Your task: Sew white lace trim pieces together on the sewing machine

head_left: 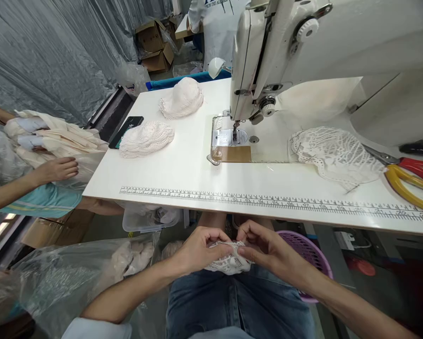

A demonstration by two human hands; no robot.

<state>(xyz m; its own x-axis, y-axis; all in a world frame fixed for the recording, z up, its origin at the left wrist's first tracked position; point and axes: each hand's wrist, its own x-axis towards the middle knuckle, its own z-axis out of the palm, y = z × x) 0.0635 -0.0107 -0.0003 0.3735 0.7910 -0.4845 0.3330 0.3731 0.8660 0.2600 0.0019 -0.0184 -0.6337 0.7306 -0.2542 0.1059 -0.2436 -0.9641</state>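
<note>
Over my lap, below the table's front edge, both hands pinch a small piece of white lace (pixel 228 263). My left hand (pixel 201 249) grips its left side with fingers curled. My right hand (pixel 264 247) grips the right side, thumb and fingers pressed on the fabric. The white sewing machine (pixel 303 52) stands on the white table (pixel 183 174) ahead, its needle and presser foot (pixel 234 134) over the metal plate.
Two pale lace pieces (pixel 146 138) (pixel 181 99) and a black phone (pixel 126 131) lie on the table's left. More lace (pixel 335 153) and red and yellow scissors (pixel 412 181) lie at right. A purple basket (pixel 308 252) sits under the table. Another person's hand (pixel 56 170) holds fabric at left.
</note>
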